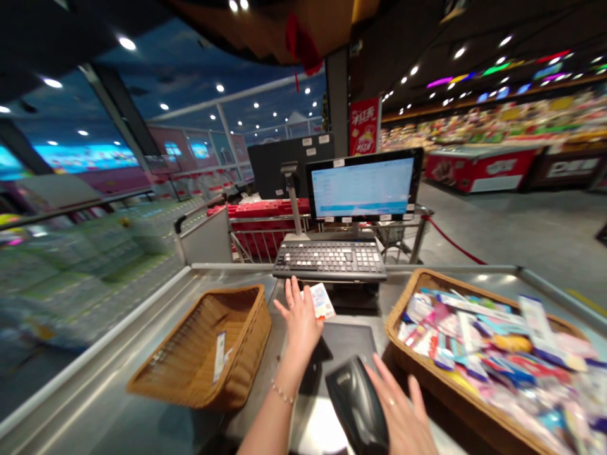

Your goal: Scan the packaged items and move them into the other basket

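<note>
Out past the left side of my left hand, a woven wicker basket (pixel 199 347) is sitting on the steel checkout counter (pixel 85 404), and a white slip (pixel 219 357) is leaning against its inside wall. My left hand (pixel 300 322) is standing open, with a thin chain bracelet (pixel 282 392) circling the wrist and the fingers spreading apart. A small printed card (pixel 321 301) is showing right against those fingers, just beyond the hand's right side - I cannot tell whether my fingers are gripping it or only touching it. Straight ahead of that hand, a black keyboard (pixel 329 259) is sitting on its stand, and a lit monitor (pixel 364 184) is rising behind it. Below and to the right of my left hand, a dark flat pad (pixel 344 351) is lying on the counter. Between my 2 hands, a black handheld barcode scanner (pixel 355 404) is tilting across the view, close to my right hand (pixel 403 411). That hand is staying open - fingers spreading, a ring (pixel 391 400) showing on 1 of them, and nothing gripped. To its right, a larger wicker basket (pixel 394 322) is holding a heap of colourful packets (pixel 474 344).
</note>
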Demonstrator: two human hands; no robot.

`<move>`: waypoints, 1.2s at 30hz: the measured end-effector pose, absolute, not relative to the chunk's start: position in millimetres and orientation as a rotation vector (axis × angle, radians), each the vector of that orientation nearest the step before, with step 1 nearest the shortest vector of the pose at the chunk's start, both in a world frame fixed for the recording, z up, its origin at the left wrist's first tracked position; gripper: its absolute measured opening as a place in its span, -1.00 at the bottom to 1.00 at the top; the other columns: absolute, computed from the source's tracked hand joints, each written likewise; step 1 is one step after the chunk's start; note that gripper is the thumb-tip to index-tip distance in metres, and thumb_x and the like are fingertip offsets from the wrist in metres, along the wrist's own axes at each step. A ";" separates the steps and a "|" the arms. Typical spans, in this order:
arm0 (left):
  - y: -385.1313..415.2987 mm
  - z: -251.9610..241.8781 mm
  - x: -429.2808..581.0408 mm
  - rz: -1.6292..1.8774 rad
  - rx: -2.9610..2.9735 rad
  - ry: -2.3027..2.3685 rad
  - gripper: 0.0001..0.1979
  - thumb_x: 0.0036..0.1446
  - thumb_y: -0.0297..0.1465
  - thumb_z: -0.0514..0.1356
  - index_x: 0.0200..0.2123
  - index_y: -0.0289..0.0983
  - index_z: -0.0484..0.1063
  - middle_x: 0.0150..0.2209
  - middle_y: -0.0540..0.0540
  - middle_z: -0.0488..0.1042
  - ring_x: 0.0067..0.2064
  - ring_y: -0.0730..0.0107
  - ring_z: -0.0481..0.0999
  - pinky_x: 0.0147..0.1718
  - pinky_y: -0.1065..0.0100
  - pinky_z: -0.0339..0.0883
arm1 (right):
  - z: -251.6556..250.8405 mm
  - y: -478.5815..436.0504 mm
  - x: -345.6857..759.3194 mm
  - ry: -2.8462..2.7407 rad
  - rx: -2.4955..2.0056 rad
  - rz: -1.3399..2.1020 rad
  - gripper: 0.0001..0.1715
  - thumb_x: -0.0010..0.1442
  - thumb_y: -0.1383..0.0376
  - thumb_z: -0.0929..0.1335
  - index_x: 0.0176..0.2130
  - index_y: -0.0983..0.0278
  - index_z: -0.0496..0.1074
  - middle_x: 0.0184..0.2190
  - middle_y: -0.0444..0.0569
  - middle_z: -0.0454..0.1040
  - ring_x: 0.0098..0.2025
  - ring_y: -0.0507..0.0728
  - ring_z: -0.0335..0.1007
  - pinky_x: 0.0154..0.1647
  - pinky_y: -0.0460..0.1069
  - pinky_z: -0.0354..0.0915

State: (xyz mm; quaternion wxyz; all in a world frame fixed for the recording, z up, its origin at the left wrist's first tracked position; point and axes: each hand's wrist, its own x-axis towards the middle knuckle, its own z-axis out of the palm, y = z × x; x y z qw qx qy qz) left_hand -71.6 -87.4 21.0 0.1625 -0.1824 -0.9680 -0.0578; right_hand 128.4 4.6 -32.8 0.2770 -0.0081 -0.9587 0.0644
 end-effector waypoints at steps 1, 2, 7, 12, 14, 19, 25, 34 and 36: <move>-88.7 21.2 -72.1 -0.169 -0.518 -2.764 -0.30 -0.08 -0.40 0.26 0.19 -0.28 0.19 0.40 -0.38 -0.17 0.41 -0.17 -0.26 0.17 -0.42 -0.12 | -32.8 4.3 128.1 -2.575 -0.012 0.177 -0.37 0.11 0.34 0.24 0.19 0.29 0.27 0.15 0.22 0.40 0.24 0.46 0.22 0.14 0.54 0.08; -90.1 21.5 -72.6 -0.173 -0.516 -2.767 -0.30 -0.08 -0.41 0.25 0.19 -0.29 0.19 0.40 -0.38 -0.17 0.41 -0.17 -0.25 0.17 -0.43 -0.11 | -32.4 4.1 127.7 -2.574 -0.007 0.184 -0.37 0.10 0.34 0.24 0.18 0.31 0.28 0.16 0.24 0.38 0.24 0.47 0.22 0.13 0.54 0.09; -97.9 21.5 -75.7 -0.184 -0.482 -2.777 -0.30 -0.08 -0.42 0.26 0.18 -0.30 0.19 0.40 -0.39 -0.19 0.41 -0.14 -0.26 0.17 -0.43 -0.11 | -28.5 2.0 125.2 -2.592 0.031 0.184 -0.36 0.12 0.30 0.26 0.18 0.37 0.26 0.15 0.29 0.38 0.23 0.48 0.23 0.11 0.54 0.12; -106.0 21.7 -78.0 -0.173 -0.445 -2.771 -0.27 -0.10 -0.41 0.30 0.19 -0.29 0.20 0.40 -0.38 -0.18 0.41 -0.14 -0.25 0.17 -0.42 -0.11 | -27.5 -2.3 121.4 -2.600 0.025 0.167 -0.41 0.14 0.34 0.25 0.17 0.34 0.28 0.15 0.29 0.38 0.18 0.44 0.31 0.08 0.50 0.18; -108.9 22.1 -78.6 -0.166 -0.431 -2.768 -0.27 -0.10 -0.40 0.30 0.19 -0.29 0.20 0.40 -0.38 -0.17 0.41 -0.14 -0.25 0.17 -0.42 -0.12 | -27.5 -4.6 119.8 -2.574 0.014 0.190 -0.45 0.15 0.35 0.26 0.15 0.29 0.31 0.14 0.26 0.40 0.17 0.41 0.33 0.12 0.48 0.16; -115.9 19.5 -81.4 -0.137 -0.410 -2.742 -0.26 -0.08 -0.35 0.30 0.20 -0.29 0.19 0.40 -0.37 -0.15 0.41 -0.19 -0.26 0.18 -0.41 -0.10 | -27.4 -8.5 116.5 -2.561 0.043 0.176 -0.46 0.14 0.43 0.22 0.12 0.28 0.34 0.13 0.27 0.41 0.14 0.38 0.37 0.10 0.48 0.17; -124.1 16.7 -85.7 -0.136 -0.385 -2.737 -0.26 -0.06 -0.32 0.30 0.21 -0.30 0.18 0.40 -0.37 -0.16 0.41 -0.18 -0.25 0.17 -0.42 -0.10 | -25.6 -11.8 115.0 -2.544 0.054 0.156 -0.47 0.16 0.45 0.21 0.11 0.29 0.36 0.14 0.26 0.40 0.17 0.36 0.35 0.14 0.47 0.15; -138.8 19.1 -90.8 -0.145 -0.316 -2.747 -0.28 -0.05 -0.33 0.29 0.20 -0.31 0.19 0.40 -0.39 -0.16 0.41 -0.20 -0.25 0.16 -0.45 -0.11 | -22.0 -15.7 113.1 -2.546 0.105 0.117 -0.48 0.18 0.45 0.17 0.10 0.32 0.38 0.12 0.30 0.41 0.14 0.40 0.38 0.07 0.50 0.19; -141.7 21.1 -90.7 -0.142 -0.304 -2.755 -0.28 -0.05 -0.36 0.29 0.20 -0.31 0.19 0.40 -0.40 -0.18 0.41 -0.19 -0.24 0.16 -0.45 -0.11 | -24.7 -16.7 111.5 -2.533 0.095 0.119 -0.50 0.18 0.44 0.18 0.08 0.30 0.39 0.11 0.26 0.43 0.13 0.40 0.38 0.08 0.50 0.18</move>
